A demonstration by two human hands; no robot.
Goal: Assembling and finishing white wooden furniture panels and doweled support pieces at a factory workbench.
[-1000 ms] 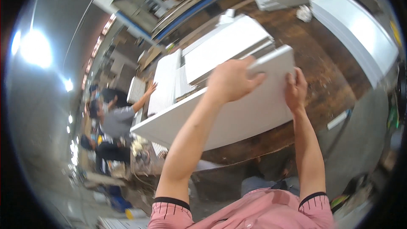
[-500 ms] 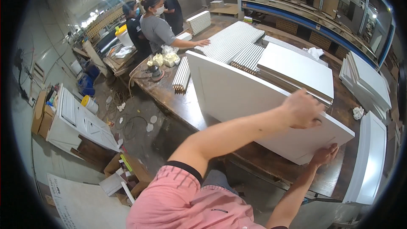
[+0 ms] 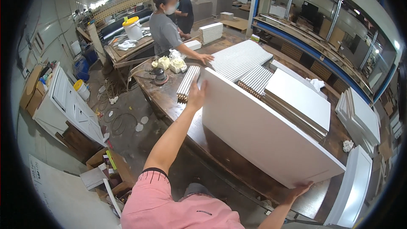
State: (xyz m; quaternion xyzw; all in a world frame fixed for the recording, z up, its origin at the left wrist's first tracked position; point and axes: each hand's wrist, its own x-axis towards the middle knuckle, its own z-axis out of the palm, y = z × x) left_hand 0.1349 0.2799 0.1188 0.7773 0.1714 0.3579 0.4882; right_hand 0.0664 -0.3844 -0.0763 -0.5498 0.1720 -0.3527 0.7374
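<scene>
A large white panel [image 3: 258,131] stands on its long edge, tilted, on the brown worktable [image 3: 229,154]. My left hand [image 3: 196,95] grips its left upright edge, with the fingers partly behind it. Down at the lower right corner, my right hand [image 3: 300,190] holds the bottom edge, and some of its fingers are hidden beneath. Behind the panel lies a stack of white boards [image 3: 299,97]. A bundle of narrow white strips [image 3: 188,82] rests just beyond my left hand.
Rows of white strips [image 3: 241,59] cover the table's far side, where a person in grey [image 3: 163,29] rests a hand. A round sander [image 3: 160,76] sits near yellowish-white bundles [image 3: 170,62]. White panels [image 3: 359,116] lean at the right. Cables [image 3: 121,118] lie on the floor.
My left hand has gone from the panel's top edge near the right to its left edge. My right hand has shifted lower along the corner, and the whole view has swung.
</scene>
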